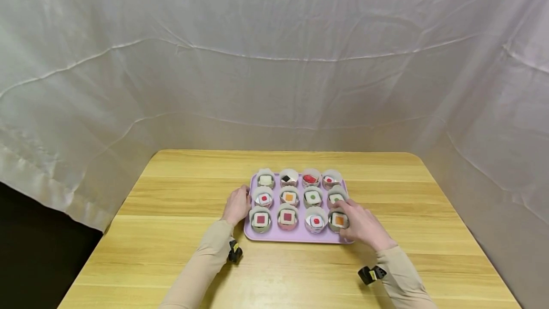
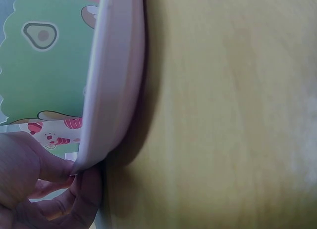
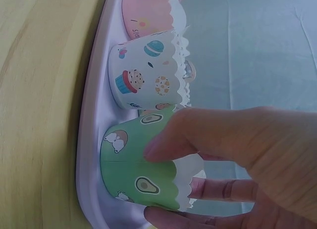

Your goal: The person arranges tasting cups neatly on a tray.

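Note:
A lilac tray (image 1: pixel 296 236) lies on the wooden table and holds rows of paper baking cups, each with a small sushi-like piece inside. With thumb and fingers my left hand (image 1: pixel 237 205) pinches the tray's left rim (image 2: pixel 114 75), beside a green cup with an avocado print (image 2: pixel 59 66). My right hand (image 1: pixel 362 223) is at the front right corner, thumb on the near side of a green baking cup (image 3: pixel 131 164) and fingers round its far side. That cup stands upright in the tray with a white, orange-centred piece (image 1: pixel 340 221) in it.
A white cup with cupcake prints (image 3: pixel 143 75) and a pink cup (image 3: pixel 148 14) stand beside the green one. Pale fabric (image 1: pixel 274 80) hangs behind and along both sides of the table (image 1: pixel 180 180).

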A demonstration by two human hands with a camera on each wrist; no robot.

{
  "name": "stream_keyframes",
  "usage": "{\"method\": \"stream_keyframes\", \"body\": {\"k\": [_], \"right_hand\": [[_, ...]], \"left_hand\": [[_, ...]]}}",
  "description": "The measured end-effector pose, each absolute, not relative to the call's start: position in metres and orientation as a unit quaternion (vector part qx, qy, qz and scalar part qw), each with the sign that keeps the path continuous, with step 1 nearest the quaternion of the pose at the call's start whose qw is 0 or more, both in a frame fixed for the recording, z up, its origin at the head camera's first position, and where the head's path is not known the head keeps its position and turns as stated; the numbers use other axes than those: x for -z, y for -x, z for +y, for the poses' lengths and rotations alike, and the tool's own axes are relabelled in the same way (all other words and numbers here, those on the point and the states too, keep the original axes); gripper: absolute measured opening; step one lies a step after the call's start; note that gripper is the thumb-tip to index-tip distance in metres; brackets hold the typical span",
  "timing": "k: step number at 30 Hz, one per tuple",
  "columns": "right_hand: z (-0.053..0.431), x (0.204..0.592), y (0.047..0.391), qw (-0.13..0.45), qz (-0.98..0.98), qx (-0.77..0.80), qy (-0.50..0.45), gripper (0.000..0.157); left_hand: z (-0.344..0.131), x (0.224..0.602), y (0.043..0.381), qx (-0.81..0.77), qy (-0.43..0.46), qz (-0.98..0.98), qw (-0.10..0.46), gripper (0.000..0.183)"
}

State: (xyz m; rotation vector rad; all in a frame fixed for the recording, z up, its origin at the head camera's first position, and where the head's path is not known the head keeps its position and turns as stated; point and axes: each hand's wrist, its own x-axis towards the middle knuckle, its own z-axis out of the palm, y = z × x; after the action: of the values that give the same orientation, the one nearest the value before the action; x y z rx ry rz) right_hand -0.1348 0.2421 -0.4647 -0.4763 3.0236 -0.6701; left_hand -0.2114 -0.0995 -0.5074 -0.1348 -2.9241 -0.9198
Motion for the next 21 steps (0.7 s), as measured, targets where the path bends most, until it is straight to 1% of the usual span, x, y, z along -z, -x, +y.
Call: {"method": "stream_keyframes", "body": {"k": [7,15,18,21], "right_hand": [[0.242,0.463,0.134,0.004,0.967,0.204,0.15,0.066],[0.246,0.453,0.135,0.025,0.962,0.221,0.157,0.067],[0.25,0.451,0.136,0.018,0.955,0.239,0.174,0.065],[0.255,0.452,0.139,0.006,0.942,0.275,0.193,0.058]], "left_hand": [[-0.099,0.507,0.21,0.295,0.045,-0.954,0.036,0.024],[-0.099,0.507,0.211,0.299,0.04,-0.953,0.036,0.025],[-0.099,0.507,0.211,0.302,0.037,-0.952,0.034,0.026],[-0.099,0.506,0.211,0.304,0.037,-0.951,0.033,0.026]]}}
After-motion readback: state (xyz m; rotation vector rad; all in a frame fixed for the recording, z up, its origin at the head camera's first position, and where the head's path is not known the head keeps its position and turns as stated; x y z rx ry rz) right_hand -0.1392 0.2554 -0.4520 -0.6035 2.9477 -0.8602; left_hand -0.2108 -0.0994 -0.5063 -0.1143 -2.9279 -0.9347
